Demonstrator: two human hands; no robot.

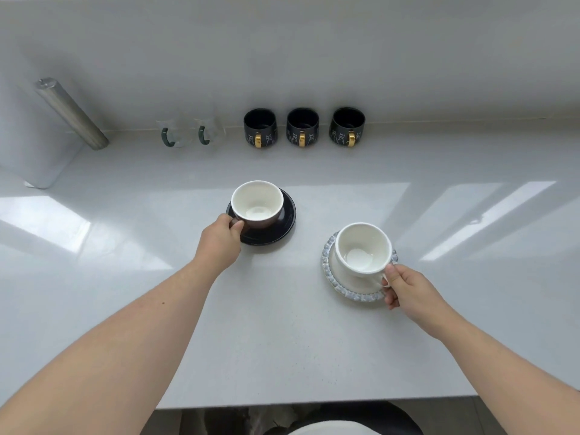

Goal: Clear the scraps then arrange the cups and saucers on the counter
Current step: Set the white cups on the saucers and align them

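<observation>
Both hands on cup handles, one cup-and-saucer set each on the white counter (282, 324).

Left hand (221, 238) pinches the near-left-pointing handle of the brown, white-lined cup (257, 204) on the glossy black saucer (282, 224). Right hand (405, 285) pinches the handle, pointing near-right, of the white cup (362, 248) on the scalloped blue-rimmed saucer (351, 291). Three black cat-print mugs (302, 127) line the back wall, gold handles facing me; no readable writing.
</observation>
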